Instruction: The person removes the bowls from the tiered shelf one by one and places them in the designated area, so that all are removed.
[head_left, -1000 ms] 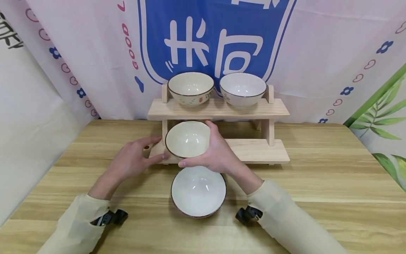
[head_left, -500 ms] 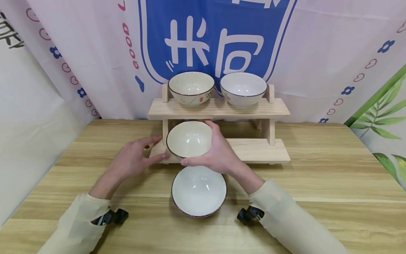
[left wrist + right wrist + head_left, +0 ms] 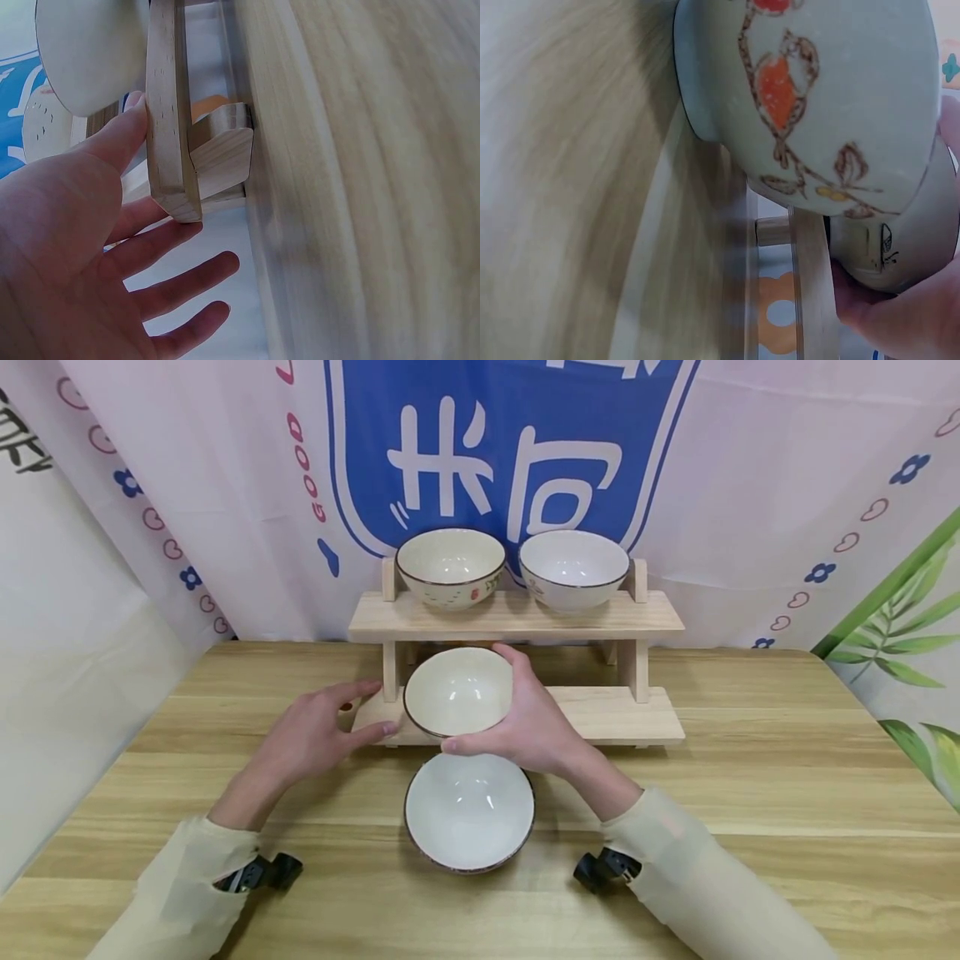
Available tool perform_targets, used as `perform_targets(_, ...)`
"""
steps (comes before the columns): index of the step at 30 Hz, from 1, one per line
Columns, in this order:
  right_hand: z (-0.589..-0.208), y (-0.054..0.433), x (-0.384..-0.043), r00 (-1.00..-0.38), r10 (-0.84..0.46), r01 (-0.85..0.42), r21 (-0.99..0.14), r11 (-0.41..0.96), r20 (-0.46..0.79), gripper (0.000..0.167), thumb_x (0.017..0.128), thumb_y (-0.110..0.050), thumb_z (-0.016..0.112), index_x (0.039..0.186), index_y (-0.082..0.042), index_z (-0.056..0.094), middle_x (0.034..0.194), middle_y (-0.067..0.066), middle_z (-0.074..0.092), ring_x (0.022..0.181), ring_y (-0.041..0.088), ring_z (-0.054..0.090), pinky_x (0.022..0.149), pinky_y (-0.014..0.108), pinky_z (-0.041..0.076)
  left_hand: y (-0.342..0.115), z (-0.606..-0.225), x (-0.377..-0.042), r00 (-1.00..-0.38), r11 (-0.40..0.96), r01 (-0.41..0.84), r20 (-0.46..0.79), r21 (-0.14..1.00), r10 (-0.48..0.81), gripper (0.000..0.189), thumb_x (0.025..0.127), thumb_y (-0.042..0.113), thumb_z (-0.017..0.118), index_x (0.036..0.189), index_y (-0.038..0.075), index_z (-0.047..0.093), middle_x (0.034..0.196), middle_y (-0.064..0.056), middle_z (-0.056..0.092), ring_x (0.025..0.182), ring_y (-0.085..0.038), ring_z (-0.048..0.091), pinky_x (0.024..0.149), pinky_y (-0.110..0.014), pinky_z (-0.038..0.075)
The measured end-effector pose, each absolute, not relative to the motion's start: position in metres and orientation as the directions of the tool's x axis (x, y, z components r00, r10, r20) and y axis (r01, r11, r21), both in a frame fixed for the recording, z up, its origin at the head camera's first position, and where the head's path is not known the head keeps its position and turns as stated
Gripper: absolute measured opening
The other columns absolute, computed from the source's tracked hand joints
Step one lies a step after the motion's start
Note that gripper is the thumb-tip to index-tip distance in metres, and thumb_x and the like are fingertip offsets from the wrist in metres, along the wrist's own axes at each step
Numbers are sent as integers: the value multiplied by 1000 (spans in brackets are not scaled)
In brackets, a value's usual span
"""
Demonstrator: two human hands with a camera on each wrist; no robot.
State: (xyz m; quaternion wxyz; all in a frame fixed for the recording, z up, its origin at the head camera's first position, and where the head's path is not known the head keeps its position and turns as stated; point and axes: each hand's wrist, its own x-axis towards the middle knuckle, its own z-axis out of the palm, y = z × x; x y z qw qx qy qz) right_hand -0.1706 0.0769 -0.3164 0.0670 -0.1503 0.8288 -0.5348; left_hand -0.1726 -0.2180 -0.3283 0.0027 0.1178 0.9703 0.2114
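My right hand grips a cream bowl by its right side, thumb at the near rim, close over the lower shelf of a two-tier wooden stand. In the right wrist view this bowl shows a small dark drawing, and its base is right at the shelf. My left hand pinches the left end of the lower shelf, thumb on top and fingers at its end and underside. A white bowl with a dark rim stands on the table before the stand; its outside has a painted bird.
On the upper shelf sit a cream bowl with flowers at left and a white bowl at right. A printed curtain hangs behind the wooden table. Each sleeve carries a small black camera.
My right hand has shifted the held bowl a little to the right along the lower shelf. The left hand and the other bowls stay where they were.
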Motion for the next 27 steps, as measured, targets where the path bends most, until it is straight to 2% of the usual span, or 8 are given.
perform_targets(22, -314, 126, -159, -952, -301, -176, -915, 364, 63, 128, 70, -28, 100, 168, -18, 17, 152, 8, 51, 126, 28, 67, 110, 45, 55, -217, -328, -173, -973, 885, 224, 43, 408, 227, 80, 97, 64, 68, 156, 12, 53, 150, -24, 61, 126, -43, 66, 99, -63, 56)
perform_targets(27, -316, 137, -155, -955, -290, -182, -902, 393, 66, 129, 69, -31, 101, 168, -19, 19, 153, 8, 51, 127, 28, 66, 110, 44, 54, -218, -329, -173, -971, 880, 234, 54, 414, 233, 79, 97, 62, 69, 156, 11, 54, 151, -24, 60, 126, -44, 67, 99, -63, 56)
